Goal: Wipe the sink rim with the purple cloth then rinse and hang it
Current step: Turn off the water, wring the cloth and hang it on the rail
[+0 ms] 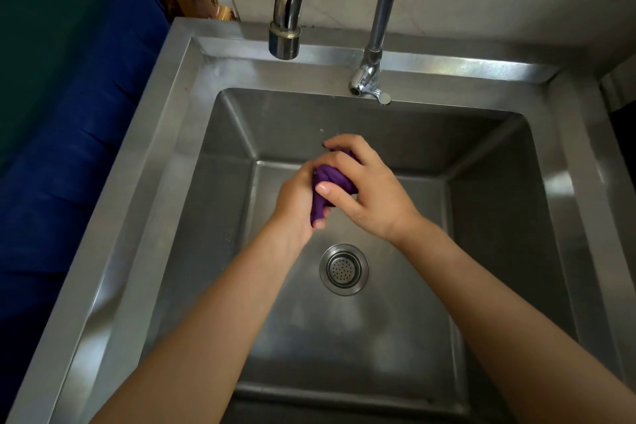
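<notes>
Over the middle of the steel sink basin (492,203), both my hands hold the purple cloth (331,182), bunched into a tight wad. My left hand (296,203) grips its lower end from the left. My right hand (364,189) wraps over its upper part, thumb across the front. Most of the cloth is hidden inside my fists. The sink rim (165,134) runs round the basin. No water runs from the curved tap spout (284,41) above the back rim.
The tap's base and lever (368,83) stand on the back rim. A round drain strainer (344,269) lies in the basin floor below my hands. Blue fabric (69,148) lies left of the sink. A pale wall stands behind.
</notes>
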The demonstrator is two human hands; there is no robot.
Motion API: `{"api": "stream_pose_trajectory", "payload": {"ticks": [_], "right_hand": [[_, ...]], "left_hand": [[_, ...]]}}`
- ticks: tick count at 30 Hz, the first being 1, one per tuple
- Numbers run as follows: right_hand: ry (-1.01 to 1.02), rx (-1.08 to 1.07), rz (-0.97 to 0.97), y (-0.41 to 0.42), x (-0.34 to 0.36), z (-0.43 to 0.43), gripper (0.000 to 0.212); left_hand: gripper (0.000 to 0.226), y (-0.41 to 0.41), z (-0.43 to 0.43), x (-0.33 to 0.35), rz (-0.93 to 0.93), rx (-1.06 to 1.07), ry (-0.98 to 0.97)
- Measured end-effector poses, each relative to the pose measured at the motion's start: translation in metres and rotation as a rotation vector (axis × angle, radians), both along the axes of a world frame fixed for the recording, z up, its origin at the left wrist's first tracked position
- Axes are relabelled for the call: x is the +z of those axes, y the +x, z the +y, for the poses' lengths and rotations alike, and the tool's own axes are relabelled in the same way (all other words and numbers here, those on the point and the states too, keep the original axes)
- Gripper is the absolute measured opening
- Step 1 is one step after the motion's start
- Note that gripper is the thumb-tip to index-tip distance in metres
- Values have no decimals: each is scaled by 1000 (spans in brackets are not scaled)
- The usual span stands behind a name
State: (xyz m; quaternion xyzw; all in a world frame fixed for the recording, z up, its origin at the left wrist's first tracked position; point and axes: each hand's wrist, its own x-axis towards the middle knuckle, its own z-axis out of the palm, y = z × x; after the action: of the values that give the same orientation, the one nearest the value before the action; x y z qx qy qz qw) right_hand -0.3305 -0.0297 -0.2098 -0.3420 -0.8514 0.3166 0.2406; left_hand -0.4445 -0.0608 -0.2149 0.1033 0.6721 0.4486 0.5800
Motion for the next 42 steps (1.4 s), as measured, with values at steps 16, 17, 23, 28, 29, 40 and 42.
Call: {"api": "stream_pose_trajectory", "payload": {"ticks": [16,17,23,28,29,40,42], "right_hand": [[-357,-453,4,-16,4,-10,52],[-382,-443,-7,-15,5,-7,52],[-567,-431,-10,-14,15,6,52],[-782,-452,74,-12,20,12,42],[-820,-457,83,-11,21,12,43],[-1037,-512,160,-2,37,14,42],[-1115,-510,165,3,38,14,46]], "left_hand": [[56,15,-5,5,906,-7,321],[55,13,-4,4,940,-28,362],[40,6,3,6,1142,-158,649],[39,3,12,16,1244,-218,789],[39,4,12,17,1260,-231,800],[54,4,18,29,1377,-283,906],[45,7,14,32,1271,-312,857]]}}
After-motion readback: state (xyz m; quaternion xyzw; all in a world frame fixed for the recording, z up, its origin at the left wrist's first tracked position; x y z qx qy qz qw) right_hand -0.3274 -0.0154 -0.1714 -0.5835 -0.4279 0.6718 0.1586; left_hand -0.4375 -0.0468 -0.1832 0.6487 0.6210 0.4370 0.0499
